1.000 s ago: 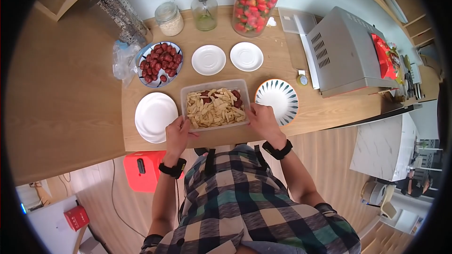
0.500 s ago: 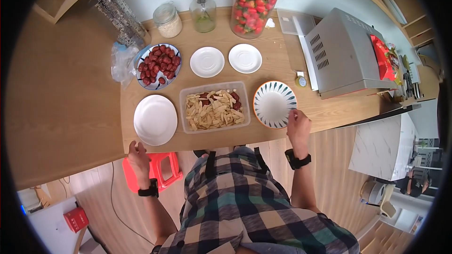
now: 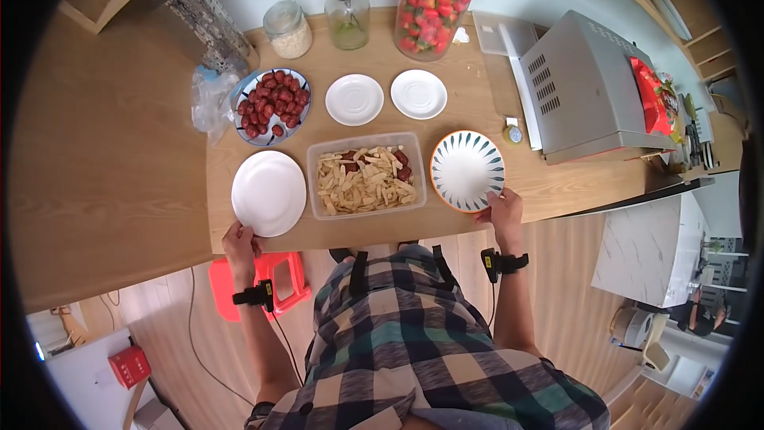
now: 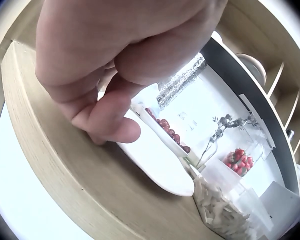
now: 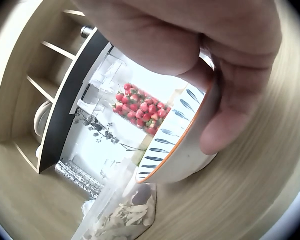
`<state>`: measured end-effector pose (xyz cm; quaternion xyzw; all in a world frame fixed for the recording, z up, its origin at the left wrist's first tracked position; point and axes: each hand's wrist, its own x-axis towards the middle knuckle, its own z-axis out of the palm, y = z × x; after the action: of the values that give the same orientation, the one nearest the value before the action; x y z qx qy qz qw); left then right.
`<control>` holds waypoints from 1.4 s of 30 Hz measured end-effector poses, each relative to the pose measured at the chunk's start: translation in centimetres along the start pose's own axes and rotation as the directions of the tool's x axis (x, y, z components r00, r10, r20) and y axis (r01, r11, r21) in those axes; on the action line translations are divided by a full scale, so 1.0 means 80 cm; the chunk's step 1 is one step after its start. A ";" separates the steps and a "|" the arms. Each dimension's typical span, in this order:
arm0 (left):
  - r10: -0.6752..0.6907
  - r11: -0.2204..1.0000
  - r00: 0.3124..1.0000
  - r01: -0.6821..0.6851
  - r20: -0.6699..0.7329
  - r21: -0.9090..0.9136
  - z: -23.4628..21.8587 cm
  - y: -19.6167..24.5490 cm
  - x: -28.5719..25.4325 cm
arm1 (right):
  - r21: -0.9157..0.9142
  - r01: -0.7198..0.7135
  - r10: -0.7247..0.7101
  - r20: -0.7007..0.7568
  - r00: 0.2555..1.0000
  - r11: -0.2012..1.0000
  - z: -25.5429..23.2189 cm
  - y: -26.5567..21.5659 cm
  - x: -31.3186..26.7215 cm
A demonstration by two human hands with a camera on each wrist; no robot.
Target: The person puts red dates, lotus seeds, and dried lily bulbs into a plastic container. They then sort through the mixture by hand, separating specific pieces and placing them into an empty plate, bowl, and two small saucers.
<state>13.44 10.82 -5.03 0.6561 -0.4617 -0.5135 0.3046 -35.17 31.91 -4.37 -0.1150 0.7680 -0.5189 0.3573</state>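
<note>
The left hand [image 3: 240, 248] pinches the near edge of a white plate [image 3: 269, 193]; in the left wrist view its curled fingers are at the rim of that plate [image 4: 160, 167]. The right hand [image 3: 504, 215] grips the near right rim of a bowl [image 3: 468, 171] with blue petal marks and an orange edge. Fingers lie over and outside the rim of the bowl [image 5: 177, 162] in the right wrist view. Between the two dishes stands a clear plastic box [image 3: 367, 215] holding pale strips and a few dark red pieces. Neither hand touches the box.
Behind are a plate of red dates [image 3: 274, 103], two small white saucers [image 3: 354, 99], a lidded jar [image 3: 287, 30], a vase [image 3: 347, 22] and a strawberry container [image 3: 434, 16]. A grey appliance [image 3: 585, 84] stands right. A red stool [image 3: 290, 279] is below the table edge.
Both hands let go of the box and moved apart, the left to the white plate, the right to the patterned bowl. Each now holds a rim.
</note>
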 end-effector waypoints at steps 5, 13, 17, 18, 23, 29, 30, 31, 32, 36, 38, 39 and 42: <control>0.015 1.000 1.000 -0.015 0.024 -0.009 0.003 -0.006 -0.001 | 0.008 0.017 -0.017 -0.012 1.000 1.000 0.003 0.007 0.000; -0.003 1.000 1.000 0.003 0.011 0.003 -0.001 -0.012 -0.001 | -0.564 0.102 -0.259 -0.205 0.944 0.820 -0.017 -0.009 0.003; -0.044 0.991 0.999 0.047 -0.023 0.122 -0.012 -0.014 -0.006 | -0.627 0.351 -0.545 -0.143 0.826 0.696 -0.026 -0.050 0.025; -0.038 0.992 0.999 0.040 -0.018 0.123 -0.013 -0.014 -0.009 | -0.625 0.349 -0.547 -0.150 0.823 0.698 -0.019 -0.075 0.024; 0.349 0.846 0.935 -0.341 0.058 0.409 -0.013 0.049 -0.017 | -0.496 0.755 -0.698 0.347 0.626 0.430 0.026 -0.163 0.051; 0.490 0.786 0.629 -0.618 0.603 0.006 0.066 0.173 0.048 | -0.422 0.871 -0.476 0.729 0.491 0.252 0.105 -0.155 0.152; 0.492 0.785 0.631 -0.619 0.600 0.008 0.084 0.185 0.062 | -0.418 0.873 -0.478 0.731 0.487 0.249 0.116 -0.155 0.159; 0.447 0.764 0.567 -0.644 0.692 0.036 0.103 0.196 0.075 | -0.515 0.837 -0.365 0.755 0.546 0.187 0.127 -0.154 0.164; 0.390 0.739 0.497 -0.671 0.775 0.059 0.119 0.202 0.088 | -0.599 0.793 -0.249 0.756 0.606 0.112 0.133 -0.150 0.171; 0.216 0.641 0.395 -0.747 0.893 0.175 0.164 0.211 0.138 | -0.626 0.780 -0.234 0.760 0.607 -0.009 0.145 -0.117 0.200; 0.049 0.681 0.409 -0.681 0.911 0.268 0.186 0.204 0.159 | -0.645 0.754 -0.126 0.743 0.657 0.124 0.148 -0.112 0.204; 0.083 0.755 0.390 -0.625 0.917 0.197 0.194 0.196 0.164 | -0.650 0.749 -0.134 0.737 0.663 0.132 0.148 -0.109 0.205; -0.031 0.806 0.436 -0.521 0.900 0.280 0.216 0.197 0.166 | -0.612 0.783 -0.161 0.766 0.622 0.115 0.148 -0.098 0.210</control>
<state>-7.06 -6.19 -1.43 0.2774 -0.7649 -0.5743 -0.0900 -40.85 10.82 -7.13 -0.6859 0.6950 -0.0116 0.2154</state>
